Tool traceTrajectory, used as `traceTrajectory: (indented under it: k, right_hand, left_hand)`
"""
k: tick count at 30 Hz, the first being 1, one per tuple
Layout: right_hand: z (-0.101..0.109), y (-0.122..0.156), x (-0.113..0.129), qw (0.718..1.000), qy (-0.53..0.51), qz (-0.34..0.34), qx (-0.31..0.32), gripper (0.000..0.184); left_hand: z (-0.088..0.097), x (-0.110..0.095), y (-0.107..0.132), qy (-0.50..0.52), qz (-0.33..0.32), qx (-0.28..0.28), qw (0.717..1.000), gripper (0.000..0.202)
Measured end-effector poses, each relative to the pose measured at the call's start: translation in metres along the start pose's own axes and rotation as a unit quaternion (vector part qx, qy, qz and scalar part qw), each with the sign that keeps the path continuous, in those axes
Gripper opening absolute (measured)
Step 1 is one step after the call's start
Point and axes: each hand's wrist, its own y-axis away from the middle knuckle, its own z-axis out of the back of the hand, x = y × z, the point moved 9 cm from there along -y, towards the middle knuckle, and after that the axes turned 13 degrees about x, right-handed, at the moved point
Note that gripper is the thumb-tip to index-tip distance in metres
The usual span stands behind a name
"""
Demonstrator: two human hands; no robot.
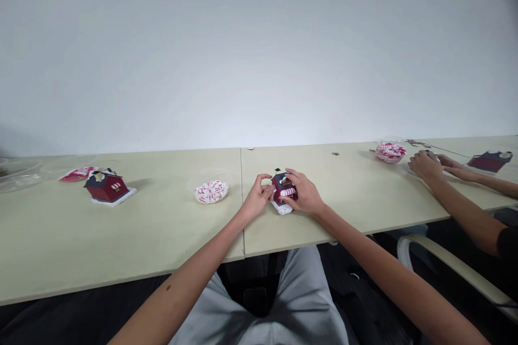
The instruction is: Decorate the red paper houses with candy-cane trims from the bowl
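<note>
A small toy house (277,187) with dark red walls, a dark blue roof and a white base stands on the table in front of me. A red-and-white striped piece (287,192) shows on its near side. My right hand (304,194) grips the house from the right, fingers over the roof and thumb low on the front. At its left wall, my left hand (258,197) is pinched closed; whatever sits between the fingertips is too small to make out. Part of the house is hidden by my fingers.
Left of my hands is a clear bowl of red-and-white pieces (211,192). Another toy house (107,187) stands further left, near a pink packet (76,173). At right, a co-worker's hands (427,164) work near a second bowl (390,152) and another house (489,161).
</note>
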Motion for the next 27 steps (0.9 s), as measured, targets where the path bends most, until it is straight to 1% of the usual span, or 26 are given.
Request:
traceTrajectory:
  k: [2, 5, 9, 11, 14, 17, 19, 20, 21, 23, 24, 25, 27]
  right_hand:
    - [-0.002, 0.0, 0.002, 1.0, 0.007, 0.004, 0.002, 0.073]
    - [-0.002, -0.001, 0.003, 1.0, 0.011, 0.008, 0.001, 0.073]
    - [-0.002, 0.0, 0.004, 1.0, 0.005, 0.011, 0.005, 0.072]
    - [-0.001, 0.001, 0.003, 1.0, -0.006, 0.009, 0.003, 0.073]
    - [0.001, 0.002, -0.003, 0.999, -0.039, 0.0, -0.003, 0.074]
    - [0.008, 0.003, -0.005, 0.995, -0.1, 0.006, -0.024, 0.075]
    - [0.014, 0.002, -0.001, 0.987, -0.156, 0.009, -0.041, 0.074]
    - [0.016, 0.001, 0.004, 0.981, -0.188, 0.005, -0.048, 0.072]
    - [0.018, -0.001, 0.009, 0.973, -0.224, -0.002, -0.052, 0.07]
    - [0.018, -0.005, 0.023, 0.952, -0.299, -0.024, -0.06, 0.067]
    - [0.017, -0.007, 0.03, 0.94, -0.333, -0.037, -0.065, 0.067]
    - [0.016, -0.009, 0.037, 0.929, -0.361, -0.049, -0.066, 0.068]
    - [0.014, -0.014, 0.052, 0.921, -0.383, -0.049, -0.059, 0.07]
  left_hand:
    - [0.0, 0.002, 0.002, 0.048, 0.027, -0.008, 0.998, 0.055]
    - [-0.001, 0.003, 0.006, 0.099, 0.053, -0.018, 0.994, 0.055]
    - [-0.005, 0.003, 0.006, 0.117, 0.061, 0.003, 0.991, 0.057]
    - [-0.006, 0.004, 0.004, 0.097, 0.056, 0.018, 0.994, 0.056]
    - [-0.003, 0.001, 0.002, 0.023, 0.031, 0.027, 0.999, 0.055]
    - [0.006, -0.012, 0.003, -0.07, -0.004, -0.003, 0.998, 0.053]
    - [0.011, -0.024, 0.005, -0.091, -0.017, -0.01, 0.996, 0.058]
    - [0.01, -0.029, 0.007, -0.078, -0.021, 0.004, 0.997, 0.064]
    - [0.007, -0.035, 0.009, -0.05, -0.024, 0.031, 0.998, 0.072]
    - [-0.004, -0.045, 0.016, 0.027, -0.02, 0.102, 0.994, 0.086]
    - [-0.009, -0.049, 0.021, 0.064, -0.016, 0.129, 0.99, 0.089]
    - [-0.013, -0.053, 0.027, 0.095, -0.011, 0.141, 0.985, 0.091]
    - [-0.014, -0.059, 0.04, 0.142, -0.005, 0.128, 0.981, 0.09]
